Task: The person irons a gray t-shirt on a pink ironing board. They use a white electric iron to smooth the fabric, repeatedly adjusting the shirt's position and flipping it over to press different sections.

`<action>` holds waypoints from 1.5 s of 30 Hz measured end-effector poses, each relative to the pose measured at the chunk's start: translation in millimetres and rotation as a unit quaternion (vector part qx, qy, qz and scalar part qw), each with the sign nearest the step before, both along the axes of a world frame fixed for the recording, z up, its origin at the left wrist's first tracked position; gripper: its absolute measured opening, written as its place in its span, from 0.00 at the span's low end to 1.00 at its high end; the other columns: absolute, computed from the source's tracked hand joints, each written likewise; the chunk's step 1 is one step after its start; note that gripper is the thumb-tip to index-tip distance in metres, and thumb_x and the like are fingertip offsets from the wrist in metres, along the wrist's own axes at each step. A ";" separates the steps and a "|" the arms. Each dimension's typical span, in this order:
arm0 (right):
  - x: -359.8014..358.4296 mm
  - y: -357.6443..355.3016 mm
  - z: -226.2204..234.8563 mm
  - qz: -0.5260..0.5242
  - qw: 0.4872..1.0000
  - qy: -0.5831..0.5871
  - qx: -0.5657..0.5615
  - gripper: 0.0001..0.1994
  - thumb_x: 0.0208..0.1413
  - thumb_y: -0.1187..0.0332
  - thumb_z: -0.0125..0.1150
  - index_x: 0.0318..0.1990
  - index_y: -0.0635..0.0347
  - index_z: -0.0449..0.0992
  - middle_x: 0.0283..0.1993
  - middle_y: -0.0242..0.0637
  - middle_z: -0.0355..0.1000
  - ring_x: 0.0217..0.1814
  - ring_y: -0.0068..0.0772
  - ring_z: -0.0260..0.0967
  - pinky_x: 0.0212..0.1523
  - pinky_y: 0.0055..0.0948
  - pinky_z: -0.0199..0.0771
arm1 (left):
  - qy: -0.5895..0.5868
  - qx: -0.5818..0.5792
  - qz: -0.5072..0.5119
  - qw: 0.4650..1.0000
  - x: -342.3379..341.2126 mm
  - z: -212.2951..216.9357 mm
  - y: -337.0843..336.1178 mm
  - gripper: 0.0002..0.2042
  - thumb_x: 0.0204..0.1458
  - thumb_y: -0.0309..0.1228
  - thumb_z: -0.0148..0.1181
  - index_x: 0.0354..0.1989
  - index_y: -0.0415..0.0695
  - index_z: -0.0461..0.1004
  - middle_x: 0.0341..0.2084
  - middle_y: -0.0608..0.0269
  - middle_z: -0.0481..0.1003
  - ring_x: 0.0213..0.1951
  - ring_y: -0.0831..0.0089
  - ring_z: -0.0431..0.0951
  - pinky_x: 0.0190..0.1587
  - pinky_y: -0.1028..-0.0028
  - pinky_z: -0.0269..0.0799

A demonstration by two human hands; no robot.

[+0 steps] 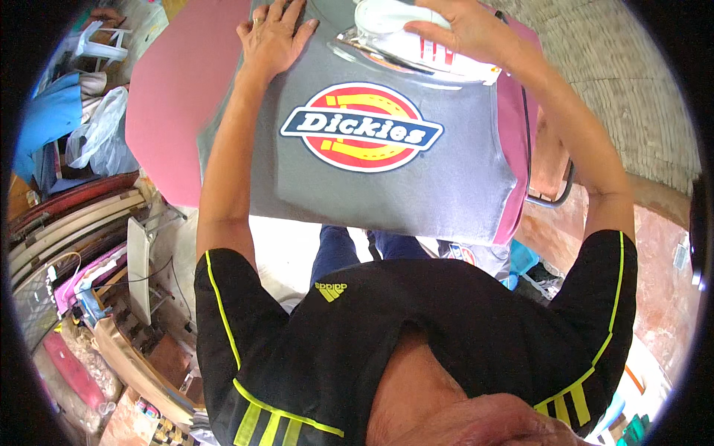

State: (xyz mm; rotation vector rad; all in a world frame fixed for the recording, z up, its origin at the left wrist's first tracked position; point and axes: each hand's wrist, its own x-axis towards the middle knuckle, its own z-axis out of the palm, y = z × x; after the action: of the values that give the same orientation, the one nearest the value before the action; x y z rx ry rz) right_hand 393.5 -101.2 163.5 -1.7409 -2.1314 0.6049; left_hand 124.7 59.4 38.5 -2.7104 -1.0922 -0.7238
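Note:
A grey T-shirt [454,197] with a round red, yellow and blue print lies spread over a pink ironing board [167,119]. My left hand [274,41] rests on the upper left of the shirt, palm down with its fingers apart. At the far right of the shirt, my right hand [470,30] grips the handle of a white clothes iron [439,58] with red stripes. The iron is beyond the print, at the far side of the shirt. Whether its plate touches the cloth, I cannot tell. The top of the iron runs out of the picture.
Left of the board are a white plastic bag [104,134], blue cloth [48,123] and a white stool [100,46]. Stacked long boards [74,215] stand below them. A woven surface [617,74] lies at the right, and a dark metal bar [559,197] juts from the board's right side.

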 end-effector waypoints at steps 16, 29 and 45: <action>57.1 -33.0 -12.8 -0.238 0.966 -0.002 0.102 0.22 0.63 0.54 0.60 0.55 0.61 0.76 0.38 0.48 0.79 0.36 0.38 0.79 0.40 0.35 0.77 | -0.143 -0.103 -0.266 0.948 79.1 -16.1 33.9 0.10 0.51 0.34 0.64 0.43 0.57 0.82 0.49 0.71 0.76 0.54 0.64 0.73 0.55 0.52 0.62; 40.8 38.5 -16.5 -0.162 0.987 -0.012 0.004 0.24 0.67 0.52 0.54 0.55 0.66 0.74 0.39 0.43 0.78 0.37 0.31 0.75 0.41 0.32 0.75 | -0.180 -0.033 -0.032 0.983 30.2 8.2 124.4 0.14 0.54 0.40 0.60 0.45 0.47 0.77 0.46 0.56 0.73 0.53 0.52 0.70 0.51 0.49 0.65; 18.7 70.3 -3.3 -0.143 0.990 0.018 0.009 0.16 0.63 0.58 0.57 0.44 0.66 0.76 0.33 0.48 0.76 0.35 0.38 0.75 0.39 0.38 0.75 | -0.221 -0.108 -0.142 0.959 26.4 -2.1 138.2 0.10 0.57 0.37 0.59 0.33 0.42 0.76 0.29 0.49 0.76 0.36 0.47 0.75 0.40 0.53 0.70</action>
State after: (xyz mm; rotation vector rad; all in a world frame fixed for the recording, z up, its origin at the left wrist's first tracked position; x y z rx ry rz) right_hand 412.3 -30.8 160.1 -1.9616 -1.8104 0.5316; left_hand 151.1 197.6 36.4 -3.0141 -0.9041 -1.3854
